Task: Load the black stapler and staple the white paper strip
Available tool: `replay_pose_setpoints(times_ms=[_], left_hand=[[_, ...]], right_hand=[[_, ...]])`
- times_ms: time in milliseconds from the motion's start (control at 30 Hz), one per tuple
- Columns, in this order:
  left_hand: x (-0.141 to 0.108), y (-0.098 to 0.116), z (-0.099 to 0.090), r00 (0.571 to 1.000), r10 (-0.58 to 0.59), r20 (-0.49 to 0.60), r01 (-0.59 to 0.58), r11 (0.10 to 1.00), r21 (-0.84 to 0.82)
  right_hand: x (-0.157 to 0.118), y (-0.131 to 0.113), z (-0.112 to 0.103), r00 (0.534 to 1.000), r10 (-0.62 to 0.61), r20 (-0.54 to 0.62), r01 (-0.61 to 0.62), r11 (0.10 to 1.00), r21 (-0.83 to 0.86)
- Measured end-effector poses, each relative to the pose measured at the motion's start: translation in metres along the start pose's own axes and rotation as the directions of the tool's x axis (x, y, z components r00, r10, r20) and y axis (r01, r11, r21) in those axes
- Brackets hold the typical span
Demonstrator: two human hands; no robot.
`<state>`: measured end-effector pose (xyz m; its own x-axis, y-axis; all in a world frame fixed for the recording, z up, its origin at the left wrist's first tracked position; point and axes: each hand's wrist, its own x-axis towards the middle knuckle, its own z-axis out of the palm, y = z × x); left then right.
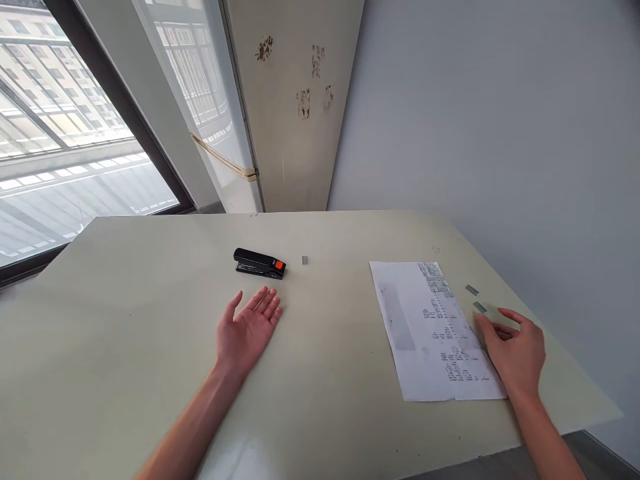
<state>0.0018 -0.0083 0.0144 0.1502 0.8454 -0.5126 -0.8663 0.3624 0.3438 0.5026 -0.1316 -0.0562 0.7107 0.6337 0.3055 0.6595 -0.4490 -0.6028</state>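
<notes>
My left hand (247,330) lies palm up on the table, fingers stretched out and nothing in it. Just beyond its fingertips is a black stapler (259,263) with an orange-red patch, lying on the table. A small grey strip of staples (305,260) lies right of the stapler. My right hand (517,350) is at the right edge of a printed sheet of paper (417,333). Its thumb and fingers are curved and apart, with nothing visible between them. Close to those fingertips lie two more staple strips, a nearer one (480,307) and a farther one (471,290).
The pale table (325,400) carries all of this, its right edge running beside a grey-blue wall (500,133). Behind it stand a stained door-like panel (295,153) and a white surface with a gold handle (225,159). A window (65,133) is at the left.
</notes>
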Motion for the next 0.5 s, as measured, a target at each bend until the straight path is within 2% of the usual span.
replay_pose_setpoints(times_ms=[67, 133, 267, 367, 500], left_hand=[[0.000, 0.000, 0.001, 1.000, -0.005, 0.008, 0.005, 1.000, -0.006], [-0.001, 0.000, 0.001, 1.000, -0.010, 0.022, 0.010, 1.000, -0.010], [-0.002, 0.000, 0.003, 0.999, -0.017, 0.045, 0.018, 1.000, -0.023], [-0.002, 0.000, 0.003, 0.998, -0.020, 0.053, 0.022, 0.999, -0.036], [-0.002, 0.000, 0.001, 0.998, -0.022, 0.057, 0.025, 0.999, -0.043]], right_hand=[[-0.014, -0.006, -0.007, 0.992, 0.125, 0.035, -0.127, 0.988, 0.085], [-0.023, -0.010, -0.013, 0.984, 0.153, 0.092, -0.165, 0.976, 0.139], [-0.029, -0.012, -0.015, 0.989, 0.078, 0.124, -0.095, 0.985, 0.141], [-0.029, -0.013, -0.012, 0.982, 0.032, 0.186, -0.047, 0.996, 0.077], [-0.029, -0.015, -0.006, 0.948, -0.181, 0.262, 0.185, 0.983, 0.010]])
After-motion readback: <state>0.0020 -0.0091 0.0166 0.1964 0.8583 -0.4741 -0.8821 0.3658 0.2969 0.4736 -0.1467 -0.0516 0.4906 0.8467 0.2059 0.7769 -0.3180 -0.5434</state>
